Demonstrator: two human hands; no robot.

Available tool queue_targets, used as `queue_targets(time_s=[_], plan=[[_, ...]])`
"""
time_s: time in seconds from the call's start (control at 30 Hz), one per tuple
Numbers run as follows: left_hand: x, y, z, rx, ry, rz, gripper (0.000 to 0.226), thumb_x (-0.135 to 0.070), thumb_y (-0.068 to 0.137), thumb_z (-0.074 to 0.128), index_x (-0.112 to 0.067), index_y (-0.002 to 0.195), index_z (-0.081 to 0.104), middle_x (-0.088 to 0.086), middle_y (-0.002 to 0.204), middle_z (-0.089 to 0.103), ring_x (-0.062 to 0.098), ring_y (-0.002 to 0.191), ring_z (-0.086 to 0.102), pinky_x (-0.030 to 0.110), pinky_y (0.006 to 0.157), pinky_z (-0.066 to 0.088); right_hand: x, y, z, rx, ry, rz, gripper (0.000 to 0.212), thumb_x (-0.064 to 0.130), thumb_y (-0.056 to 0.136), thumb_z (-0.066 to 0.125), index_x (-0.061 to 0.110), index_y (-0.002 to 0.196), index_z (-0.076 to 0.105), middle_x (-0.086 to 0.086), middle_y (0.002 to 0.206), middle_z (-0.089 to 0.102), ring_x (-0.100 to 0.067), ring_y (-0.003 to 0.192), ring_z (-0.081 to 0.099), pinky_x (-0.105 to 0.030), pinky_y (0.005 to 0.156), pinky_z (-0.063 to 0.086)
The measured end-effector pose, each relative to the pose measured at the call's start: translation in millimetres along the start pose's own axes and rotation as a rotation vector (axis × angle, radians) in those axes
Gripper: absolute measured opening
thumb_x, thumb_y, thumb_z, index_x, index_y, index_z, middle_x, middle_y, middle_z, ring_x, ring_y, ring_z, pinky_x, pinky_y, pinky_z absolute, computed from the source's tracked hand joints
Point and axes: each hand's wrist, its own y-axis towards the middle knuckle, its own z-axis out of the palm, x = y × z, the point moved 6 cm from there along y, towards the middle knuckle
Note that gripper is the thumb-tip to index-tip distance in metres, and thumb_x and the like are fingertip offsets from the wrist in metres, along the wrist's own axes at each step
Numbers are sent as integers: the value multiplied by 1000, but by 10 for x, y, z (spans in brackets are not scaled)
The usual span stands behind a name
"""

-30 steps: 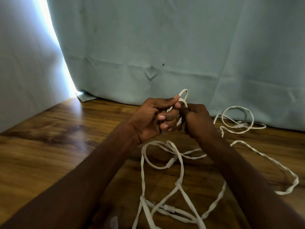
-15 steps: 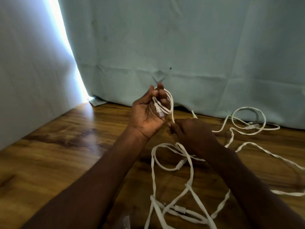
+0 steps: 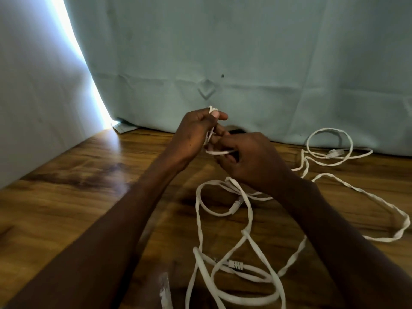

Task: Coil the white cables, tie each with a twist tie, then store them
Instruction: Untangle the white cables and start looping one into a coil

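My left hand (image 3: 196,132) holds a small coil of white cable (image 3: 219,152) upright above the table, thumb and fingers curled round its loops. My right hand (image 3: 249,157) sits just right of it and pinches the same cable's strand at the bottom of the coil. The rest of the white cables (image 3: 245,221) lie tangled on the wooden table (image 3: 66,215) below my hands, with a plug (image 3: 235,264) near the front and another loop with a plug (image 3: 330,146) at the back right.
A pale blue cloth backdrop (image 3: 245,63) hangs along the table's far edge and left side. A whitish strip (image 3: 165,288) lies on the table near the front edge, too blurred to name.
My left hand turned from palm-open to curled round the coil. My right hand rose from below and brought the strand round the coil's lower end.
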Motion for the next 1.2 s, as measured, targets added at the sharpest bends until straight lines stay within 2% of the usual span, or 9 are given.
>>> queue_targets(time_s=[0.23,0.43,0.57,0.7,0.8,0.87,0.97,1.1,1.2], plan=[[81,-169,141,289,150,-93,45,-21,110,41,1,81,66,10,56,62,12,41,54,17,41,38,6,-13,-47,-67,143,-26,9,22,89,73,21,94,81,3,84,71,-15,74,64,-39,66,52],[185,-190,243,510,-201,-205,55,-37,112,32,-5,78,62,13,50,43,17,36,35,27,40,24,-202,-91,-211,-299,285,208,25,13,83,84,10,99,65,3,82,67,-12,72,66,-27,60,53],[144,-210,273,610,-296,-250,56,-29,111,29,-4,89,74,9,51,36,15,38,26,25,40,22,-197,-101,-181,-291,373,220,17,5,86,76,10,101,67,3,94,72,-11,91,71,-22,74,55],[164,-220,244,606,-371,-314,49,-31,111,29,3,93,59,0,47,39,7,36,25,30,46,9,-295,-80,-71,-240,496,335,12,14,95,72,13,107,72,3,100,76,-12,98,72,-31,86,57],[165,-215,257,596,-490,-352,43,-35,110,33,-8,82,52,-4,45,36,8,37,15,31,49,5,-332,-70,-28,-203,634,387,15,17,100,66,8,106,75,4,89,77,-6,82,72,-25,74,55],[157,-207,289,602,-579,-368,43,-36,111,30,-12,81,47,-4,45,38,10,37,12,29,46,6,-334,-62,-24,-207,612,385,19,19,104,60,10,104,77,5,81,76,-4,73,69,-21,67,51],[156,-221,382,618,-726,-389,40,-36,111,25,-15,81,42,-4,45,46,7,32,27,25,43,11,-389,-86,-34,-260,494,416,24,27,105,58,19,99,79,0,83,77,-15,81,73,-35,73,55],[163,-209,416,625,-852,-377,38,-36,108,35,-18,78,49,-7,42,37,6,31,28,26,43,9,-412,-99,-55,-228,432,405,26,29,107,54,20,108,78,5,91,77,-9,86,72,-32,78,55],[144,-211,411,613,-892,-383,38,-34,109,34,-18,77,47,-6,40,36,8,30,29,26,42,12,-368,-103,-85,-207,160,317,23,27,108,52,23,113,74,14,87,72,-3,78,67,-27,69,50]])
